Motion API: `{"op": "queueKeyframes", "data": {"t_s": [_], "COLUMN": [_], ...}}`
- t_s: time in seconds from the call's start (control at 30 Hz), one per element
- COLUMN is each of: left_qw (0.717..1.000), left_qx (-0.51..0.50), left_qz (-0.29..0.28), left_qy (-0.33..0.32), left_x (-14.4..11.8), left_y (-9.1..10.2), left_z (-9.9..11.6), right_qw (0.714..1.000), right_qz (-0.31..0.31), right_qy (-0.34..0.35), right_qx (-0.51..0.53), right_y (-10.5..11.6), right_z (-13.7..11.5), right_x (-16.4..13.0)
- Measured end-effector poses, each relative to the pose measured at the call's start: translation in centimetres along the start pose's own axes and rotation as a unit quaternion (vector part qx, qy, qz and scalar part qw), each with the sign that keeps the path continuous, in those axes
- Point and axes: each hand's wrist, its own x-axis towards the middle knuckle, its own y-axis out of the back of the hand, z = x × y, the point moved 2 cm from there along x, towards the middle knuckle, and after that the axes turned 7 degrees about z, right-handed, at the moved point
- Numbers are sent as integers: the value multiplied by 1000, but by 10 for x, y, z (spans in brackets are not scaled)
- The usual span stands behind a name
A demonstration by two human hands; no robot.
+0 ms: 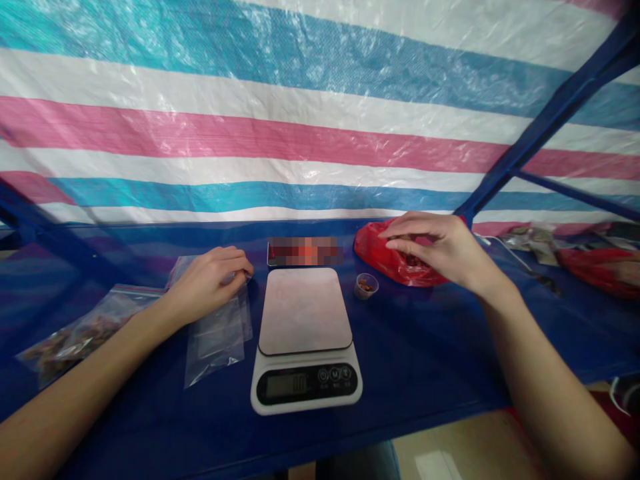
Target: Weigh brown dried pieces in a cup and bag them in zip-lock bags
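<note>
My left hand [207,280] rests with fingers curled on a stack of clear zip bags [217,340] lying left of the scale, pinching the top edge of one. My right hand [440,248] reaches into an open red plastic bag [380,257] at the back right, fingers bent over brown bits inside; what they grip is hidden. A white kitchen scale [305,337] with a bare grey platform stands between the hands. A tiny clear cup [366,286] holding brown bits sits between scale and red bag.
A filled clear zip bag [75,337] of brown pieces lies at far left. Another red bag [597,270] and clutter sit at far right. A striped tarp [300,133] hangs behind the blue table [425,360], and a blue frame strut [550,113] rises at right.
</note>
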Motion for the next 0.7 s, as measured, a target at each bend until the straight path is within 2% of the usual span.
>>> {"op": "queueKeyframes", "data": {"t_s": [0.13,0.23,0.7], "left_qw": [1000,1000,1000], "left_qx": [-3,-7,-8], "left_qz": [-11,-19,-23], "left_qy": [13,24,15], "left_x": [0,0,1], "left_y": [0,0,1], "left_z": [-1,-1,0], "right_qw": [981,969,972], "right_qz": [-167,-223,-216], "right_qy": [13,7,18], "right_qx": [95,105,91], "right_y": [-19,-30,-34], "right_z": [-19,-22,-13], "right_x": [-5,-9,-10]}}
